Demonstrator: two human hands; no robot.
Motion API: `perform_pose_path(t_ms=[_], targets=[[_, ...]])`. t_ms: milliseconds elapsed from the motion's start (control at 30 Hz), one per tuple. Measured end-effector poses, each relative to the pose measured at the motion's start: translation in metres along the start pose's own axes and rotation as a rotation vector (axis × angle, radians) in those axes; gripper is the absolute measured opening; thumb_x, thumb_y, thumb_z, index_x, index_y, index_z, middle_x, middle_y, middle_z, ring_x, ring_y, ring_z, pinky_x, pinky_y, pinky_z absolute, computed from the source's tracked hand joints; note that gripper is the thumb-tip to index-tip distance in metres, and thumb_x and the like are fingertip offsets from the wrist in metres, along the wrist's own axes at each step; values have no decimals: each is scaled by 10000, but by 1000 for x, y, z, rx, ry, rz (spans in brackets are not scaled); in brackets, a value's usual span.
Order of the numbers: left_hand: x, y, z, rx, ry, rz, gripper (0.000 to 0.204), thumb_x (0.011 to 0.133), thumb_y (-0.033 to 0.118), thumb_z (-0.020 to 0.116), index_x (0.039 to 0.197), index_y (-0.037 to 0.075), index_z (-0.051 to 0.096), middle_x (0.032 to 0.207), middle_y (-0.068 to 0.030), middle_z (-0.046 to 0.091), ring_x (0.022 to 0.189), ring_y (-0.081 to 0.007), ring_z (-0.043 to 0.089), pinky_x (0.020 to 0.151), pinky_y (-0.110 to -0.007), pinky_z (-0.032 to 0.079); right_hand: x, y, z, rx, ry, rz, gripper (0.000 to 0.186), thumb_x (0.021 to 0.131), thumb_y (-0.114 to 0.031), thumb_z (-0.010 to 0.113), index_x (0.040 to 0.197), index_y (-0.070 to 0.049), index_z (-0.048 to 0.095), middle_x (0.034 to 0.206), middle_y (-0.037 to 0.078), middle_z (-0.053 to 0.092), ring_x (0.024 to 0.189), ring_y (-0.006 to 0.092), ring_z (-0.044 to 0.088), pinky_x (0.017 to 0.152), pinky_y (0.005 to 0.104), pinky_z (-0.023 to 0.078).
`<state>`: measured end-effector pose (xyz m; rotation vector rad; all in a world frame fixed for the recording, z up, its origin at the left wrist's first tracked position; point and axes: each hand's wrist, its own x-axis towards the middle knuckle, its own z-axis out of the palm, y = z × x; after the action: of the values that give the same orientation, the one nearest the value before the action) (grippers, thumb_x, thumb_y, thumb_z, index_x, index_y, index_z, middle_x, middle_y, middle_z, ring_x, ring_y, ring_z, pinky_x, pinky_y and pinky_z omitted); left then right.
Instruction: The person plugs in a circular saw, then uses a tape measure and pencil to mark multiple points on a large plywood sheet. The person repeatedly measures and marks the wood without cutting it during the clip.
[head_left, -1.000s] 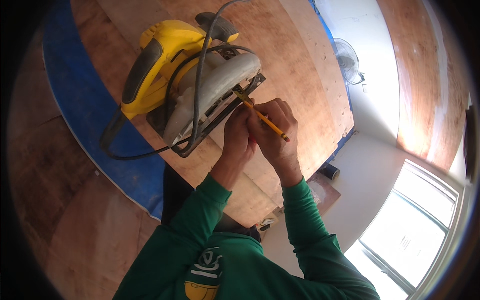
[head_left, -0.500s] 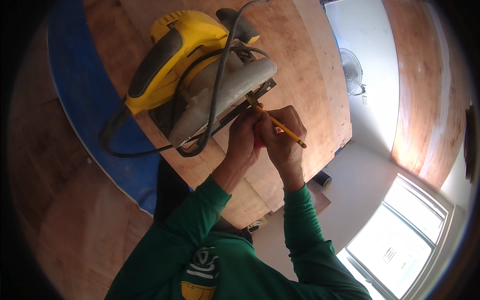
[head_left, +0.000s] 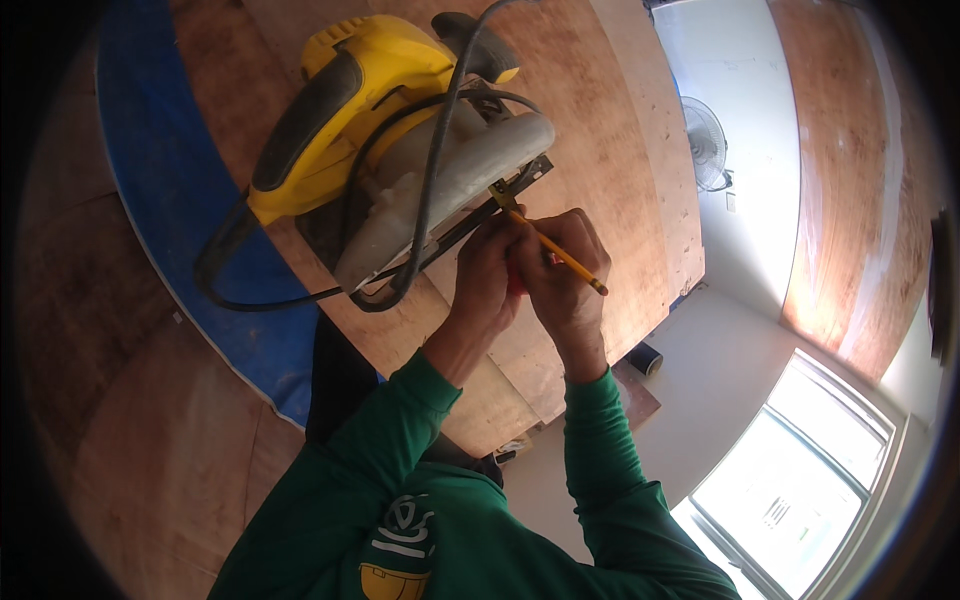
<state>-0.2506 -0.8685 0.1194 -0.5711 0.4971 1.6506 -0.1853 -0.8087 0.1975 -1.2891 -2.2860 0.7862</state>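
Observation:
A yellow circular saw with a black grip and grey guard rests on a plywood sheet. My right hand is closed round a yellow pencil, its eraser end toward the lower right and its tip near the saw's base plate. Pressed against it, my left hand closes round a tape measure, whose red case shows only in part between the hands. Its short yellow blade reaches up to the edge of the saw's base plate. The fingertips are partly hidden.
The saw's black cord loops over the guard and down beside the blue sheet at left. A dark cylindrical can stands beyond the plywood's right edge. Farther right are a fan and a bright window.
Almost nothing differs. The pencil's eraser end has shifted slightly to the left with my right hand, and the saw appears a little higher and farther left.

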Motion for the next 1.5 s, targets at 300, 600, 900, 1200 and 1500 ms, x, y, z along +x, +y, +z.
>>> perform_pose_path(t_ms=[300,600,900,1200,1500], targets=[[2,-1,-1,-10,4,4,225,1118,105,646,1322,14,669,1169,-55,682,1058,-105,691,918,-267,611,0,2,0,-12,2,-15,155,918,-46,829,978,-28,687,890,142,671,758,312,703,658,412,569],[2,-1,-2,-3,0,4,231,1115,108,651,1329,22,665,1184,-54,680,1061,-107,697,918,-277,624,0,1,0,-12,-3,-11,148,924,-51,824,976,-25,688,888,141,672,754,317,701,659,415,571],[3,-1,-4,12,1,13,231,1112,97,647,1331,27,669,1196,-58,683,1077,-113,699,930,-277,621,1,-1,0,-7,3,-12,145,916,-44,826,967,-21,693,872,135,666,748,311,697,655,409,563],[2,-1,-3,22,20,14,242,1112,91,641,1342,21,666,1216,-69,681,1097,-122,699,943,-283,623,1,2,2,-1,20,-1,136,916,-44,824,967,-20,700,871,134,669,742,309,698,659,405,565],[4,-2,-6,15,3,14,244,1113,89,645,1343,9,660,1231,-75,678,1109,-127,697,964,-280,616,1,1,0,11,11,4,133,920,-58,831,967,-21,713,879,132,675,750,300,710,664,398,570]])
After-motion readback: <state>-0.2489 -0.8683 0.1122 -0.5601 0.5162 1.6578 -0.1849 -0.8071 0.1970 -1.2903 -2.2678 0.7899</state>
